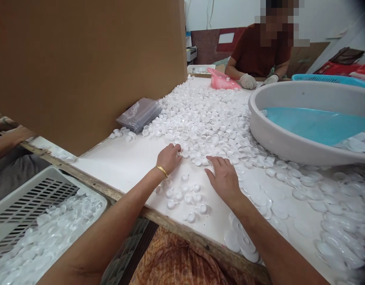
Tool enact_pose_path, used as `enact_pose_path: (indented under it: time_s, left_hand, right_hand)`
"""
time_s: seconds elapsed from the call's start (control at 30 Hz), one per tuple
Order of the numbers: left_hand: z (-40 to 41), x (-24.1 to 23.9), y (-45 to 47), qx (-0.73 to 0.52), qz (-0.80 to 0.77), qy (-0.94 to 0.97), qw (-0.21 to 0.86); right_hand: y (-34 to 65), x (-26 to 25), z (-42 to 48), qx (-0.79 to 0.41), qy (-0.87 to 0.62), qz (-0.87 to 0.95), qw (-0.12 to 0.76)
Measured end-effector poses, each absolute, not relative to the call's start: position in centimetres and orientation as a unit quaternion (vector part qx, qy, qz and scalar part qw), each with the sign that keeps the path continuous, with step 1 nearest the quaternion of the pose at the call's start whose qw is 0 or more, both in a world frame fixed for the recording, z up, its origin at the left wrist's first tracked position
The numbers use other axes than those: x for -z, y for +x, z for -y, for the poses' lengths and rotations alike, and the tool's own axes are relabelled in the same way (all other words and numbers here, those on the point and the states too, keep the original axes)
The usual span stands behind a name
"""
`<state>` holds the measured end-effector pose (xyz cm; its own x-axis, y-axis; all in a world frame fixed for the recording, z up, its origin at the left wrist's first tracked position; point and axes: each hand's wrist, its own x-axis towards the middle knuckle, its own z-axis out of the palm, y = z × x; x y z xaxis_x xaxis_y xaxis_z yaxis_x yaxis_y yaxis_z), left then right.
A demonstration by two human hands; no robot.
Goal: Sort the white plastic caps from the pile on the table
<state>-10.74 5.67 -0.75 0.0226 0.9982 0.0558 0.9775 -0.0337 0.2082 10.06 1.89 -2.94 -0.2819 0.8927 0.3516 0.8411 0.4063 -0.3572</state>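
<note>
Hands [169, 160] [225, 180] near caps [206, 122]; white table [120, 158], brown panel [90, 67] alongside.

Small shared workshop

Loose white parts [200, 122] are covering much of the tabletop [120, 154]. A gloved co-worker [258, 51] is working at its far edge, a slotted crate [19, 204] of similar parts is standing by its near left edge, and a big basin [277, 144] is sitting on its right side.

A slim, shiny gold-coloured bangle [161, 171] is circling the left hand's [168, 159] wrist. The left forearm [120, 225] below the bangle and the right forearm [268, 235] to its right are showing bare. Well below the bangle, a mottled orange-brown garment [178, 263] is falling in fine creases.
</note>
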Motion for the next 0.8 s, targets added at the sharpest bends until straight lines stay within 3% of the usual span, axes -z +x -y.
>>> enact_pose_path:
  time_s: [0.23,0.47,0.63,0.8]
  left_hand:
    - [-4.8,-0.1,-11.7,-0.074,-0.704,0.698,0.109]
    - [-3.9,0.3,-11.2,-0.075,-0.683,0.721,0.087]
    - [-4.3,1.1,-10.8,-0.077,-0.676,0.729,0.074]
    - [-5.0,1.2,-9.7,-0.082,-0.683,0.720,0.094]
  right_hand:
    - [9.2,3.3,-2.4,-0.041,-0.519,0.826,0.216]
    - [9.5,3.3,-2.0,-0.048,-0.524,0.820,0.225]
    - [9.5,1.9,-0.9,-0.186,-0.527,0.779,0.283]
    - [8.8,2.2,-0.2,-0.274,-0.519,0.775,0.233]
